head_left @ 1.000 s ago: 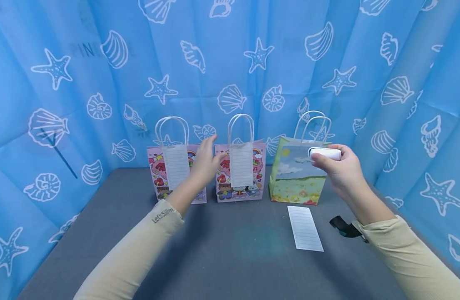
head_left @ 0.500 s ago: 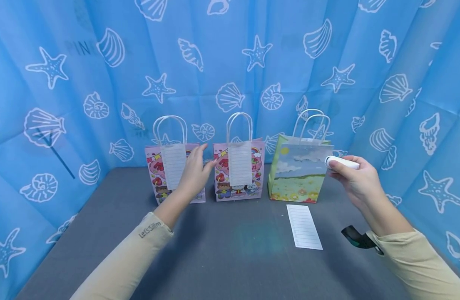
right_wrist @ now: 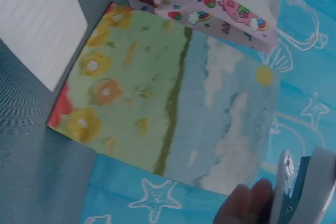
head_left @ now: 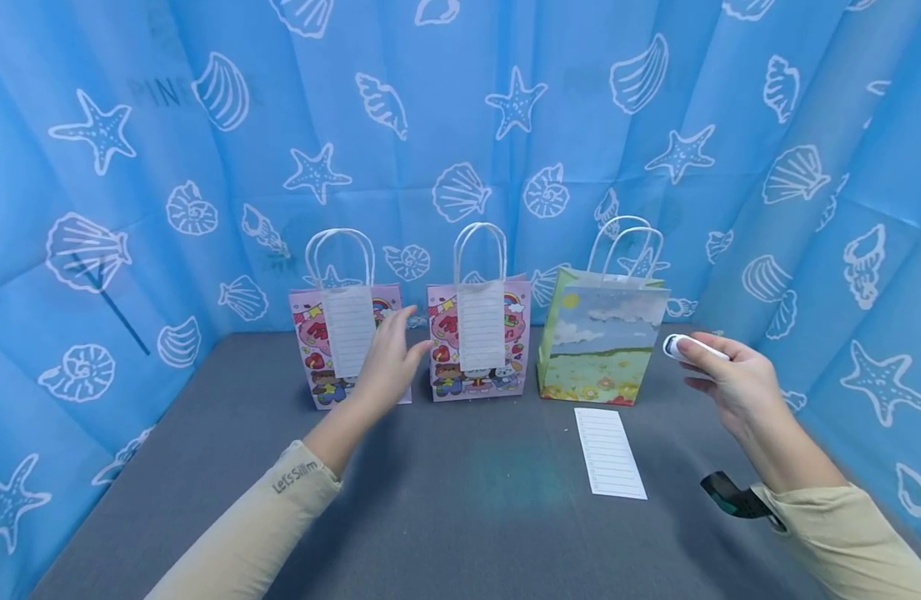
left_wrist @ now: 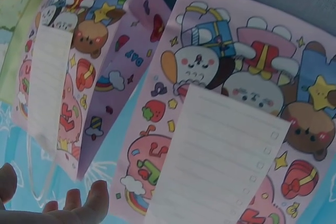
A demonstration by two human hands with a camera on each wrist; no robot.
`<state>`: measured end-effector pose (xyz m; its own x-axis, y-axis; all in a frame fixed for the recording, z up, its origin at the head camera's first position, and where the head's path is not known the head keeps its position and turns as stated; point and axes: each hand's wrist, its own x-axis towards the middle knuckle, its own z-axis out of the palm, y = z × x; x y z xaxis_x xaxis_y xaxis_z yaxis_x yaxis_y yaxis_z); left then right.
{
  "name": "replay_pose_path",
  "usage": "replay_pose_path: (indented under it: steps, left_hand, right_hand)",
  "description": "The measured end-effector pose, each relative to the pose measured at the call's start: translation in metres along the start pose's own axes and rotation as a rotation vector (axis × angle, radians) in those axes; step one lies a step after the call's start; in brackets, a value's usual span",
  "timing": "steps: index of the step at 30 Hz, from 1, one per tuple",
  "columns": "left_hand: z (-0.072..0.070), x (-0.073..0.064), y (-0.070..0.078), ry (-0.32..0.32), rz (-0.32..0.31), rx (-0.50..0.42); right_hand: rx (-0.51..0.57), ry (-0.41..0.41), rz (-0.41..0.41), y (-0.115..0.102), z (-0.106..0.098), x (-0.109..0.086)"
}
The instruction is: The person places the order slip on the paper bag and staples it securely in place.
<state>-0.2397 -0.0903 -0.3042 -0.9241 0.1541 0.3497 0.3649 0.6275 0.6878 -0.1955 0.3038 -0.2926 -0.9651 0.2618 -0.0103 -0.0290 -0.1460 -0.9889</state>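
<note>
The right hand (head_left: pixel 748 396) pinches a small white stapler (head_left: pixel 702 357) between thumb and fingers, held above the bench (head_left: pixel 468 525) just beside the right edge of the green landscape bag (head_left: pixel 598 346). The left hand (head_left: pixel 385 362) has its fingers extended and its thumb set wide, in front of the leftmost pink bag (head_left: pixel 313 333) and near the middle pink bag (head_left: pixel 477 385); contact cannot be confirmed. A lined sheet fronts each pink bag, and a loose lined sheet (head_left: pixel 610 454) lies flat before the landscape bag.
</note>
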Motion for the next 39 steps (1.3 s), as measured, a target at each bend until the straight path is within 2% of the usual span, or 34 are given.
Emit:
replay_pose_path:
  steps: [8, 13, 21, 31, 39]
  left_hand:
    - [0.003, -0.006, -0.011, -0.017, -0.009, -0.002]
    - [0.003, -0.01, -0.015, -0.034, -0.028, -0.017]
    - [0.004, -0.015, -0.018, -0.048, -0.044, -0.017]
    - [0.006, -0.017, -0.02, -0.062, -0.057, -0.013]
    - [0.009, -0.019, -0.023, -0.082, -0.078, -0.008]
  right_hand:
    - [-0.23, 0.02, 0.08, 0.011, -0.014, 0.004]
    - [-0.358, -0.012, 0.13, 0.019, -0.023, 0.009]
    - [-0.39, -0.043, 0.208, 0.032, -0.032, 0.012]
    - [-0.418, -0.089, 0.259, 0.039, -0.041, 0.016]
    - [-0.595, -0.168, 0.319, 0.044, -0.048, 0.021]
